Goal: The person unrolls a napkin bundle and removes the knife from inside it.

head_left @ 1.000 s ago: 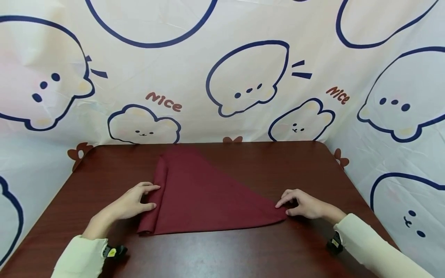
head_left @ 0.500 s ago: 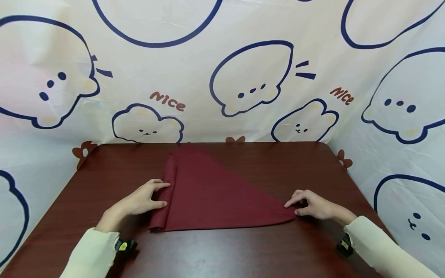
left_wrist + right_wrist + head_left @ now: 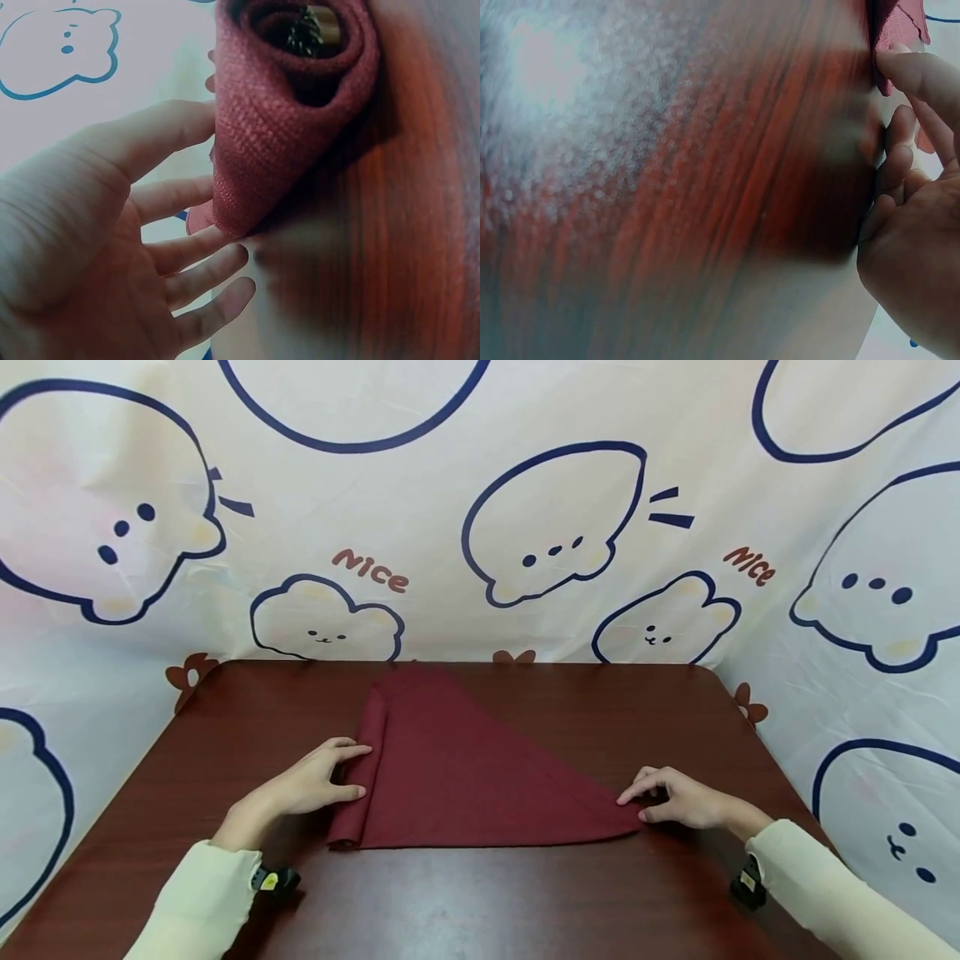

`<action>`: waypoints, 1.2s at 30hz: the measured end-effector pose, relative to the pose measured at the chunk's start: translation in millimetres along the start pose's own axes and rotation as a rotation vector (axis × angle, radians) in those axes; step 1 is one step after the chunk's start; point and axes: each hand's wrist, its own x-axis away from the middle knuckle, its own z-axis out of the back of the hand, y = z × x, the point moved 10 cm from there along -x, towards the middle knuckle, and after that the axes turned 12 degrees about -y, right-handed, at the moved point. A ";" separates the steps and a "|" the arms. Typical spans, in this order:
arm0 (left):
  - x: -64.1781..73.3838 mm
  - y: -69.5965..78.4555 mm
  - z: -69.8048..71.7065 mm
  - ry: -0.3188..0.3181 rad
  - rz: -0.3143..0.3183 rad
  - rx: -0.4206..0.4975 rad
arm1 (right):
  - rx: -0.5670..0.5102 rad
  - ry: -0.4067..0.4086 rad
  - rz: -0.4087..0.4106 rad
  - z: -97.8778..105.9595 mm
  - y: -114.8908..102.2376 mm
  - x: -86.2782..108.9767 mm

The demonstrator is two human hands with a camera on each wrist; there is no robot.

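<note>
A dark red cloth (image 3: pixel 465 777) lies on the table as a rough triangle. Its left edge is wound into a roll (image 3: pixel 360 793). In the left wrist view the end of the roll (image 3: pixel 255 127) shows several layers around something gold-coloured with a dark, bristly part (image 3: pixel 319 26). My left hand (image 3: pixel 303 785) touches the roll from the left with thumb and fingertips, its fingers fairly straight. At the cloth's pointed right corner, my right hand (image 3: pixel 686 799) pinches the fabric between thumb and index finger, the other fingers curled. Only a bit of cloth (image 3: pixel 892 37) shows in the right wrist view.
The brown wooden table (image 3: pixel 465 902) carries the cloth, with a shiny reflection near its front. A pale curtain (image 3: pixel 420 518) printed with blue cartoon outlines stands behind the table and along both sides. Each wrist wears a black strap device.
The head view has shifted a little, so table, cloth and hands all appear further right. Both hands keep about the same places on the cloth, and the roll looks much the same.
</note>
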 end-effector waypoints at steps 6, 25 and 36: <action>1.2 3.6 3.8 0.045 -0.011 -0.008 | -0.005 0.002 0.001 0.2 -1.7 -0.6; 1.8 10.6 5.7 0.026 -0.028 0.010 | -0.117 -0.115 0.054 -2.0 -4.1 -10.9; 0.7 12.9 5.1 0.052 -0.061 0.032 | -0.145 -0.112 0.005 -2.1 -0.1 -7.8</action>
